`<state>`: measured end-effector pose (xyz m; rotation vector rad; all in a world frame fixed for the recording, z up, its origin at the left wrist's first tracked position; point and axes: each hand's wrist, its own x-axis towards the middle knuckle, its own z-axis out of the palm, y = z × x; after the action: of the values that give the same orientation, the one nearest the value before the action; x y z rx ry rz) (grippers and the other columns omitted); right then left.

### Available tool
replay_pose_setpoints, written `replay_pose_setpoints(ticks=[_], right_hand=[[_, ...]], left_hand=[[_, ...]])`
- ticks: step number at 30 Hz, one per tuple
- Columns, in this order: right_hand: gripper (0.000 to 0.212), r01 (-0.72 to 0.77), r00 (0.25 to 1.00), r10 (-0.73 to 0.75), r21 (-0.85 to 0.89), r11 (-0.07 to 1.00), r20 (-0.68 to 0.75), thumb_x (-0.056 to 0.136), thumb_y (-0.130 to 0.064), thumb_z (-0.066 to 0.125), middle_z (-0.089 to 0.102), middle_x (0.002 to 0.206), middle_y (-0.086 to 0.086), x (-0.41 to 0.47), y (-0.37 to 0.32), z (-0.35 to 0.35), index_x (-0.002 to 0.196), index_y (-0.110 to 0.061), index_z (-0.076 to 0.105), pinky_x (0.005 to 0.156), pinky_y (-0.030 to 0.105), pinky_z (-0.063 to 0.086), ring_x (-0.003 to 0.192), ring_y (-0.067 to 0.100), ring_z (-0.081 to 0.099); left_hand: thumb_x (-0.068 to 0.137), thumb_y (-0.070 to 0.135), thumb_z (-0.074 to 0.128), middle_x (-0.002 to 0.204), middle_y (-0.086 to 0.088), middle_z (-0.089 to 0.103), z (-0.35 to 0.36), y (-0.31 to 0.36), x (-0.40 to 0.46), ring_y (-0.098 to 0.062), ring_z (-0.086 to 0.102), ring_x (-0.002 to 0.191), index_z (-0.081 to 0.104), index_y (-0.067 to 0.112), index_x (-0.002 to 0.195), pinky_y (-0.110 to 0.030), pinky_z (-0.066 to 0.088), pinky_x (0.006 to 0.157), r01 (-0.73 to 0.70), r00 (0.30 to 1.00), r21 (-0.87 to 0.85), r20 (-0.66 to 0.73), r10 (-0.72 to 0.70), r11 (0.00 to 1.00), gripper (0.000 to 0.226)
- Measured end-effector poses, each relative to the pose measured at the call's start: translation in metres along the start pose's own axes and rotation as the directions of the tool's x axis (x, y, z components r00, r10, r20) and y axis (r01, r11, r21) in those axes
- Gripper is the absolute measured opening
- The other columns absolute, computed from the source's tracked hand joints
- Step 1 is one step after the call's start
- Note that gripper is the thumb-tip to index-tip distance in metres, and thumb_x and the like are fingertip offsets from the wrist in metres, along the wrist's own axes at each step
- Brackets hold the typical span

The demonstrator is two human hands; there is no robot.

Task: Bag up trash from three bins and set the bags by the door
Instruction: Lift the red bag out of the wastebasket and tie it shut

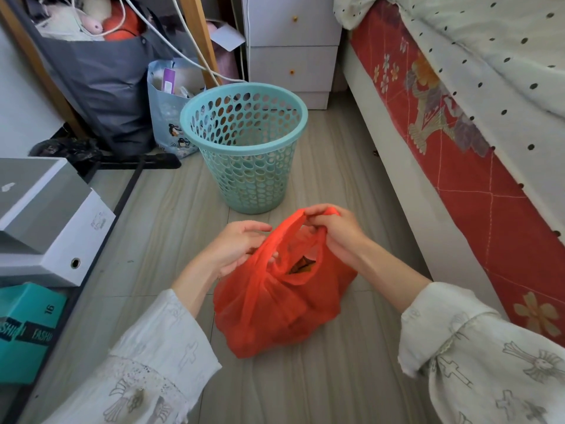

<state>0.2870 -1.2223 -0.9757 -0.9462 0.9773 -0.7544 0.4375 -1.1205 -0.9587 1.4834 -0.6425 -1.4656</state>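
Red plastic bag (275, 307) sat on the grey plank floor (321, 390), directly in front of you, between your two forearms. Its body was bulged and full; through the gap at its mouth some brownish contents showed, too small to identify. Your right hand (333, 232) gripped one handle loop, with fingers (318, 214) curled round the stretched red plastic and pulling it up. Your left hand (235, 247) held the other handle strip near the bag mouth, with fingers bent round it and partly hidden behind the plastic. Teal perforated bin (244, 148) stood upright on the floor just beyond the bag, not touching it; its inside was not clearly visible. Bed (477, 123) with red flowered mattress side ran along your right. White drawer unit (292, 47) stood behind the bin. Stacked boxes (46, 221) sat at your left, a grey fabric bag (101, 81) further back.
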Motion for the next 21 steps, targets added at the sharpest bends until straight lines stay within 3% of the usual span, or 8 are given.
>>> replay_pose_setpoints(ticks=[5,7,9,11,14,18,19,21], right_hand=[[0.037,-0.030,0.992,0.012,0.141,0.990,0.123,0.079,0.025,0.035,0.060,0.045,0.001,-0.003,-0.005,-0.003,0.060,-0.006,0.044,0.044,0.016,0.044,0.045,0.010,0.058],[0.037,-0.045,0.984,0.015,0.167,0.985,0.179,0.080,0.024,0.034,0.061,0.046,0.001,-0.005,-0.008,-0.004,0.061,-0.007,0.041,0.045,0.016,0.044,0.044,0.011,0.057],[0.037,-0.056,0.976,0.019,0.165,0.985,0.215,0.080,0.024,0.034,0.061,0.048,0.002,-0.006,-0.009,-0.006,0.061,-0.007,0.041,0.045,0.017,0.044,0.044,0.010,0.058],[0.036,-0.055,0.974,0.020,0.147,0.988,0.226,0.081,0.022,0.035,0.062,0.051,0.002,-0.005,-0.009,-0.008,0.063,-0.008,0.044,0.047,0.017,0.044,0.048,0.010,0.061],[0.029,-0.023,0.971,0.002,0.082,0.996,0.238,0.088,0.012,0.038,0.067,0.058,0.000,-0.002,-0.010,-0.013,0.074,-0.010,0.051,0.052,0.018,0.043,0.059,0.010,0.068],[0.019,0.068,0.970,-0.024,-0.175,0.982,0.240,0.098,-0.006,0.037,0.068,0.080,0.013,-0.005,-0.008,-0.014,0.106,-0.004,0.054,0.063,0.021,0.049,0.059,0.005,0.068],[0.026,0.093,0.977,-0.034,-0.278,0.956,0.209,0.099,-0.010,0.036,0.066,0.091,0.019,-0.006,-0.008,-0.013,0.114,0.001,0.054,0.064,0.020,0.050,0.058,0.003,0.068],[0.035,0.180,0.981,-0.116,-0.507,0.843,0.155,0.100,-0.014,0.035,0.064,0.105,0.025,-0.005,-0.011,-0.015,0.116,0.008,0.056,0.064,0.018,0.052,0.071,0.008,0.070]], left_hand=[[0.083,-0.007,0.055,0.126,-0.005,0.048,0.004,-0.005,0.004,-0.004,0.061,0.061,0.036,0.010,0.138,-0.015,0.050,0.048,-0.071,0.996,0.257,-0.026,0.080,0.964,0.061],[0.083,-0.007,0.055,0.120,-0.006,0.053,0.006,-0.004,0.005,0.000,0.058,0.070,0.036,0.011,0.137,-0.008,0.046,0.052,-0.126,0.992,0.331,0.028,0.124,0.935,0.060],[0.083,-0.007,0.053,0.097,-0.008,0.059,0.007,-0.005,0.005,0.002,0.054,0.061,0.047,0.006,0.128,-0.004,0.042,0.051,-0.162,0.987,0.403,0.051,0.154,0.901,0.048],[0.084,-0.002,0.054,0.077,-0.003,0.057,0.006,-0.006,0.005,0.005,0.051,0.050,0.059,0.004,0.114,-0.004,0.037,0.048,-0.190,0.976,0.468,-0.006,0.218,0.863,0.030],[0.088,0.011,0.053,0.071,0.004,0.055,0.001,-0.006,0.011,-0.003,0.048,0.061,0.063,0.012,0.094,-0.010,0.040,0.057,-0.221,0.926,0.490,-0.166,0.340,0.843,0.011],[0.093,0.013,0.044,0.067,-0.001,0.051,0.002,-0.002,0.013,-0.006,0.052,0.057,0.052,0.014,0.080,-0.027,0.046,0.068,-0.274,0.912,0.254,-0.237,0.335,0.927,0.016],[0.094,0.013,0.044,0.066,-0.003,0.050,0.002,-0.001,0.012,-0.002,0.051,0.050,0.052,0.013,0.082,-0.028,0.047,0.067,-0.307,0.905,0.250,-0.221,0.363,0.918,0.014],[0.093,0.012,0.046,0.070,-0.001,0.052,-0.001,-0.001,0.011,0.004,0.050,0.043,0.054,0.011,0.091,-0.021,0.047,0.062,-0.349,0.882,0.409,-0.161,0.443,0.843,0.008]])
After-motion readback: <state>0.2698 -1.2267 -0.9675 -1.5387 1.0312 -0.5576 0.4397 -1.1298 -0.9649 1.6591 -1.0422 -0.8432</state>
